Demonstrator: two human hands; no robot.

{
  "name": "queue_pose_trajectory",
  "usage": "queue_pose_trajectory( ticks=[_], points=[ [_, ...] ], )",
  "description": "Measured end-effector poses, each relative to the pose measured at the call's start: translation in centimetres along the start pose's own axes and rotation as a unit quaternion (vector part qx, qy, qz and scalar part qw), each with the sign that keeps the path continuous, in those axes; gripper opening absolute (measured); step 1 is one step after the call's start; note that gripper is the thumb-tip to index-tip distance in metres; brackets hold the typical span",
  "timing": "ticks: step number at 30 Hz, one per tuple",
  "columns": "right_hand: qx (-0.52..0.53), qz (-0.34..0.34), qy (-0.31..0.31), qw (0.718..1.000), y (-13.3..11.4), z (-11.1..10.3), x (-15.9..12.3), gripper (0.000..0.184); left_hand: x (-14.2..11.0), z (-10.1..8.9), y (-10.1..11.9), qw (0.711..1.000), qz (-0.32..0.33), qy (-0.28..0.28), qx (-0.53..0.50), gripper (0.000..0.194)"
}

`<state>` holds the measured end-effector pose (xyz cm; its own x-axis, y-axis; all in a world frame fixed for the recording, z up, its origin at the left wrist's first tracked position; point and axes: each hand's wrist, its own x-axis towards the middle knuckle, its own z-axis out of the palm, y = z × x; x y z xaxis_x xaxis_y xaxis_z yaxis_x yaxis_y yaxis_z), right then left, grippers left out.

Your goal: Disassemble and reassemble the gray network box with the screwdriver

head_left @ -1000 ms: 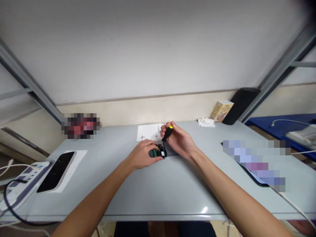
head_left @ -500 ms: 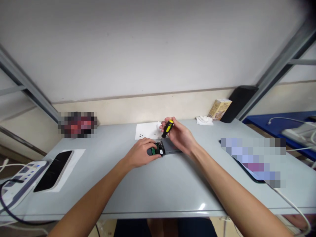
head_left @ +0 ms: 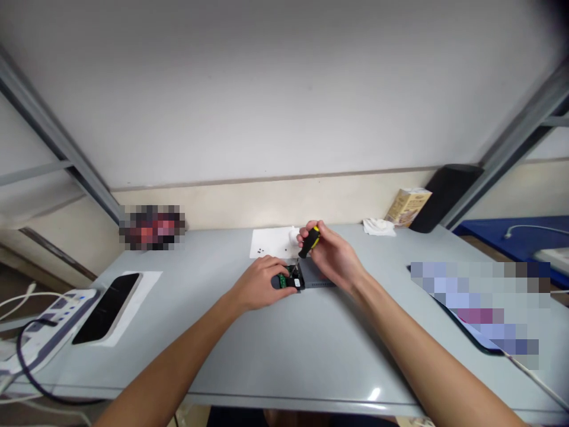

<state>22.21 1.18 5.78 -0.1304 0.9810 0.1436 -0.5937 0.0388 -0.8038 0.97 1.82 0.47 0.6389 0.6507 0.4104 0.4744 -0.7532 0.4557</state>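
While I watch from my remote seat, the broad, pale grey, smooth-topped table (head_left: 267, 356) spreads beneath both sets of fingers. My left hand (head_left: 262, 283) grasps the open end of the work, thumb on the near edge and fingers across the far one; my right hand (head_left: 334, 255) has its fingers closed around a tool handle. Well off to the right of the right fingers sits a yellow, boxy cardboard carton (head_left: 409, 207), its contents hidden from me. Just beyond the fingertips lies a flat sheet of white paper (head_left: 267, 240). Between the hands rests the flat, dark grey, oblong casing (head_left: 319, 284), and inside its open end, beside my left fingertips, I see a small green circuit board (head_left: 283, 281). From the right fingers, a black-and-yellow screwdriver (head_left: 310, 242) slants down into that opening; I cannot tell whether its tip touches anything. I judge the work partway along: the casing is opened, and tiny dark specks (head_left: 260, 251), probably screws, already lie on the paper beyond the left fingers. How many remain fastened, I cannot tell.
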Motion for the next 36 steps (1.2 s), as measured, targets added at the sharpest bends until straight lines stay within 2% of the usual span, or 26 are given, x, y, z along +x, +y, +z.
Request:
queue_pose_trajectory(
  ticks=[4, 8, 10, 13, 16, 19, 21, 22, 25, 28, 30, 32, 36],
  points=[
    [-0.008, -0.017, 0.004, 1.0, 0.4, -0.5, 0.0, 0.035, -0.1, 0.1, -0.1, 1.0, 0.001, 0.006, 0.002, 0.021],
    [-0.03, -0.043, 0.038, 0.998, 1.1, -0.5, 0.3, 0.04, -0.1, 0.1, -0.1, 1.0, 0.004, 0.002, 0.005, 0.02],
    [-0.063, -0.061, 0.048, 0.995, 1.2, -0.3, 0.5, 0.044, -0.1, 0.0, 0.0, 1.0, 0.001, 0.0, 0.007, 0.019],
    [-0.168, -0.091, 0.037, 0.981, 1.1, -0.2, 0.4, 0.049, -0.1, 0.0, 0.0, 1.0, 0.001, -0.003, 0.008, 0.019],
    [-0.308, -0.145, 0.064, 0.938, 1.1, -0.3, 0.2, 0.047, -0.1, 0.0, -0.1, 1.0, 0.008, 0.004, 0.009, 0.019],
    [-0.453, -0.198, 0.152, 0.856, 1.0, -0.9, 0.0, 0.044, -0.1, 0.1, -0.2, 1.0, 0.016, 0.015, 0.015, 0.019],
    [-0.506, -0.21, 0.204, 0.811, 1.0, -1.3, -0.1, 0.043, -0.1, 0.1, -0.3, 0.999, 0.021, 0.015, 0.026, 0.018],
    [-0.506, -0.212, 0.225, 0.805, 1.0, -1.5, -0.1, 0.044, -0.1, 0.1, -0.3, 0.999, 0.024, 0.012, 0.033, 0.017],
    [-0.465, -0.229, 0.273, 0.81, 1.0, -1.9, 0.1, 0.045, -0.1, -0.1, -0.1, 0.998, 0.029, -0.007, 0.053, 0.018],
    [-0.495, -0.219, 0.292, 0.789, 1.2, -2.1, 0.3, 0.042, -0.1, -0.6, 0.5, 0.998, 0.022, -0.014, 0.056, 0.019],
    [-0.533, -0.199, 0.287, 0.77, 1.4, -2.2, 0.3, 0.04, 0.0, -1.1, 0.7, 0.999, 0.016, 0.004, 0.045, 0.02],
    [-0.554, -0.183, 0.275, 0.764, 1.6, -2.4, 0.4, 0.039, 0.1, -1.5, 0.8, 0.999, -0.004, 0.037, 0.024, 0.026],
    [-0.527, -0.183, 0.254, 0.79, 1.8, -2.7, 0.5, 0.04, 0.4, -2.1, -0.2, 0.992, -0.063, 0.107, 0.003, 0.029]
  ],
)
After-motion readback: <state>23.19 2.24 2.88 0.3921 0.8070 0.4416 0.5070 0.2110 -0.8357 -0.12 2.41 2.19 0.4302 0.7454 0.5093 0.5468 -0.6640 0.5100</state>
